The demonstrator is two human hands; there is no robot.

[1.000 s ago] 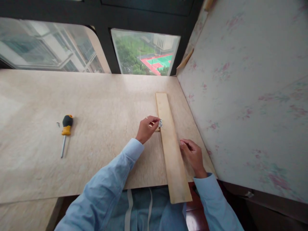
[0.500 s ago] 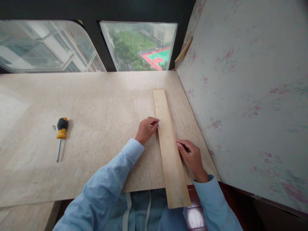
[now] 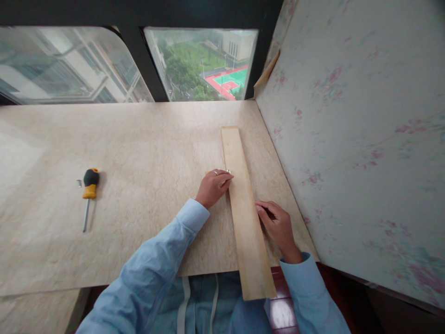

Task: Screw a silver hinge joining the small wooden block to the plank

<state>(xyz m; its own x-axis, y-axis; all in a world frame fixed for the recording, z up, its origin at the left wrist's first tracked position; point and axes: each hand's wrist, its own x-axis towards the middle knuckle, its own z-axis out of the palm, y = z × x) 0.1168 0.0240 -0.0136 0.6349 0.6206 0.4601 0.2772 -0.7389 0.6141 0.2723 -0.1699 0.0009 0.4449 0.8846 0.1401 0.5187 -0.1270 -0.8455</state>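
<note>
A long, pale wooden board lies lengthwise on the stone-patterned counter, its near end jutting past the front edge. At the board's left edge my left hand is closed in a pinch. A small shiny metal piece shows at those fingertips, largely covered by them, so its kind is unclear. Against the board's right edge rests my right hand, thumb and fingers pressed together. Whatever it may hold is hidden.
A screwdriver with a black and yellow handle lies on the counter at left, small metal bits beside its handle. A floral-papered wall bounds the right side, and a dark-framed window stands behind.
My left fingertips have shifted slightly to the right over the board's edge, covering the metal piece differently. My right hand and the board stay in place.
</note>
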